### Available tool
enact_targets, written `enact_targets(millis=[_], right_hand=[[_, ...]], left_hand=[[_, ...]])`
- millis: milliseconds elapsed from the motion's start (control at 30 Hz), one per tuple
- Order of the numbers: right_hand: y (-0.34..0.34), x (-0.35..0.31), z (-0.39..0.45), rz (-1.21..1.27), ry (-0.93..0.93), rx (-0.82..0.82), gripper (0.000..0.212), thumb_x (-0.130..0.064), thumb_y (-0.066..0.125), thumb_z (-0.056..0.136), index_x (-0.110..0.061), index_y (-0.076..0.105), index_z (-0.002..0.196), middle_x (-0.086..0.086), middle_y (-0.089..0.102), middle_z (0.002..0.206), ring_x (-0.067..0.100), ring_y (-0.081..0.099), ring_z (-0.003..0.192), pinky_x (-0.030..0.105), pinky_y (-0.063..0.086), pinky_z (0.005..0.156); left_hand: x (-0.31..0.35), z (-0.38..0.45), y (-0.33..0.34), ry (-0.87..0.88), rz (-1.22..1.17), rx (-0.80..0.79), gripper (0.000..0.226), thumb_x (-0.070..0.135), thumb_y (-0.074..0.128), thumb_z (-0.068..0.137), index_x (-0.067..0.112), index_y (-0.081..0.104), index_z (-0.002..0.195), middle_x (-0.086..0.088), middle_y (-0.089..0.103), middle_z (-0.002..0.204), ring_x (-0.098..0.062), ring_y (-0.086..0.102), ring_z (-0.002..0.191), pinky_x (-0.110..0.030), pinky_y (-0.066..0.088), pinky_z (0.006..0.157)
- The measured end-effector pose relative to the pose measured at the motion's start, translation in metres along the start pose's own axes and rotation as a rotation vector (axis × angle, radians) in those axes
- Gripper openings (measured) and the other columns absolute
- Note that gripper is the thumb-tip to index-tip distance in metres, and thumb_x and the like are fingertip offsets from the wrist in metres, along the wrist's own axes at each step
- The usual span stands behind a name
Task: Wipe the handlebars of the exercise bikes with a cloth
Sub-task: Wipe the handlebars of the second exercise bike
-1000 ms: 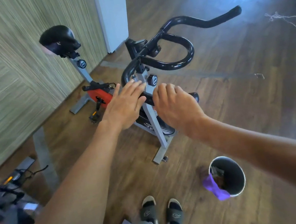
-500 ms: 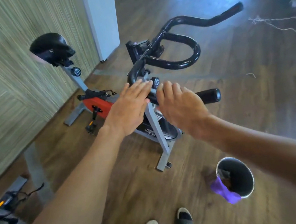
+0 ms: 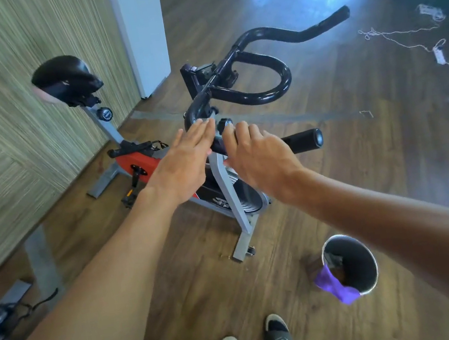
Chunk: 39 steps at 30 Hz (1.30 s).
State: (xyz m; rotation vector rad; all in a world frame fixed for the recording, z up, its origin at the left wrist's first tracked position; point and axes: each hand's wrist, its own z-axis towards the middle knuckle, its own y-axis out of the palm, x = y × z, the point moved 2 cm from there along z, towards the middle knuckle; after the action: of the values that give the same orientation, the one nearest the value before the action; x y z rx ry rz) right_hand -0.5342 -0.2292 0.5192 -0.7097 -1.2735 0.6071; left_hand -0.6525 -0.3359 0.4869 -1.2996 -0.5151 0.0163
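- The exercise bike (image 3: 219, 182) stands on the wood floor ahead of the person, its black handlebars (image 3: 250, 78) raised at the near end and its saddle (image 3: 63, 77) to the far left by the wall.
- The left hand (image 3: 184, 161) is flat with straight fingers, reaching toward the near handlebar grip (image 3: 300, 141); it holds nothing.
- The right hand (image 3: 256, 156) hovers over that same grip with fingers loosely bent; whether it touches the bar is unclear.
- The purple cloth (image 3: 337, 287) hangs over the rim of a dark bucket (image 3: 371, 284) on the floor, near right, well apart from both hands.
- The cloth looks soft and light, best bunched in one palm.
- The bars look rigid, smooth and probably slippery, so steadying one grip while wiping seems sensible.
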Motion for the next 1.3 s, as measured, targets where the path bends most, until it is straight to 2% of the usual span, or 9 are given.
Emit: enact_targets(millis=[200, 367, 467, 667, 833, 1000, 1067, 1200, 1300], right_hand=[[-0.018, 0.057, -0.063, -0.198, -0.145, 0.184, 0.043, -0.017, 0.019, 0.114, 0.006, 0.046, 0.138, 0.019, 0.059, 0.111, 0.032, 0.058, 0.094, 0.041, 0.052, 0.088], [-0.011, 0.052, -0.054, -0.227, -0.089, 0.197, 0.034, -0.023, 0.040, 0.110, 0.004, 0.054, 0.125, 0.016, 0.060, 0.104, 0.030, 0.058, 0.088, 0.040, 0.050, 0.084], [-0.008, 0.026, -0.034, -0.168, -0.098, 0.050, 0.037, -0.030, 0.047, 0.106, 0.003, 0.052, 0.121, 0.015, 0.059, 0.102, 0.026, 0.057, 0.087, 0.035, 0.051, 0.078], [-0.014, 0.041, -0.046, -0.141, -0.060, 0.025, 0.050, -0.031, 0.051, 0.104, 0.007, 0.043, 0.135, 0.018, 0.060, 0.107, 0.031, 0.060, 0.090, 0.038, 0.054, 0.080], [-0.012, 0.028, -0.028, -0.175, -0.012, -0.041, 0.041, -0.034, 0.047, 0.106, 0.004, 0.055, 0.120, 0.012, 0.062, 0.092, 0.024, 0.062, 0.076, 0.032, 0.052, 0.066], [-0.002, -0.007, 0.018, 0.050, 0.091, -0.049, 0.055, -0.056, 0.052, 0.098, -0.004, 0.061, 0.113, 0.007, 0.065, 0.088, 0.017, 0.065, 0.070, 0.025, 0.050, 0.056], [-0.003, -0.006, 0.016, 0.070, 0.079, -0.024, 0.062, -0.056, 0.048, 0.099, 0.000, 0.058, 0.123, 0.010, 0.066, 0.095, 0.019, 0.067, 0.076, 0.027, 0.053, 0.062], [-0.003, 0.011, -0.028, -0.139, -0.017, 0.020, 0.047, -0.027, 0.033, 0.111, 0.011, 0.037, 0.141, 0.023, 0.058, 0.112, 0.033, 0.061, 0.095, 0.039, 0.053, 0.085], [0.000, 0.005, -0.025, -0.176, -0.004, -0.031, 0.050, -0.026, 0.034, 0.109, 0.012, 0.034, 0.142, 0.026, 0.056, 0.117, 0.035, 0.061, 0.100, 0.040, 0.054, 0.090]], left_hand=[[0.013, 0.000, -0.001, -0.104, 0.016, 0.002, 0.057, 0.027, 0.028, 0.108, 0.012, 0.014, 0.161, -0.004, 0.014, 0.169, -0.017, 0.007, 0.157, -0.047, 0.010, 0.127], [0.031, 0.002, 0.010, -0.196, 0.041, 0.039, 0.068, 0.045, 0.019, 0.102, 0.005, 0.020, 0.158, -0.011, 0.021, 0.167, -0.024, 0.010, 0.157, -0.049, 0.019, 0.126], [0.030, 0.000, 0.011, -0.179, 0.096, 0.048, 0.066, 0.040, 0.021, 0.103, 0.003, 0.019, 0.158, -0.013, 0.023, 0.166, -0.026, 0.012, 0.156, -0.047, 0.022, 0.125], [0.006, -0.006, -0.003, -0.047, 0.141, 0.008, 0.060, 0.017, 0.035, 0.107, 0.014, 0.010, 0.161, -0.001, 0.010, 0.169, -0.014, 0.006, 0.156, -0.048, 0.018, 0.127], [0.000, -0.007, 0.002, -0.026, 0.056, 0.025, 0.061, 0.010, 0.035, 0.108, 0.014, 0.005, 0.161, 0.000, 0.004, 0.169, -0.012, 0.000, 0.155, -0.043, 0.014, 0.128], [-0.008, -0.006, 0.003, -0.046, -0.037, 0.043, 0.068, 0.001, 0.038, 0.103, 0.016, 0.008, 0.162, 0.006, 0.006, 0.170, -0.006, 0.003, 0.155, -0.049, 0.020, 0.125], [-0.009, -0.005, 0.002, -0.058, -0.049, 0.047, 0.067, 0.001, 0.037, 0.104, 0.017, 0.009, 0.162, 0.007, 0.008, 0.169, -0.005, 0.004, 0.155, -0.050, 0.022, 0.124], [-0.009, -0.004, 0.000, -0.047, -0.060, 0.055, 0.061, 0.003, 0.034, 0.106, 0.015, 0.012, 0.161, 0.004, 0.012, 0.169, -0.007, 0.006, 0.155, -0.049, 0.022, 0.124], [-0.010, -0.004, 0.001, -0.036, -0.064, 0.069, 0.060, 0.003, 0.035, 0.106, 0.013, 0.014, 0.161, 0.001, 0.015, 0.169, -0.010, 0.009, 0.156, -0.047, 0.025, 0.123]])
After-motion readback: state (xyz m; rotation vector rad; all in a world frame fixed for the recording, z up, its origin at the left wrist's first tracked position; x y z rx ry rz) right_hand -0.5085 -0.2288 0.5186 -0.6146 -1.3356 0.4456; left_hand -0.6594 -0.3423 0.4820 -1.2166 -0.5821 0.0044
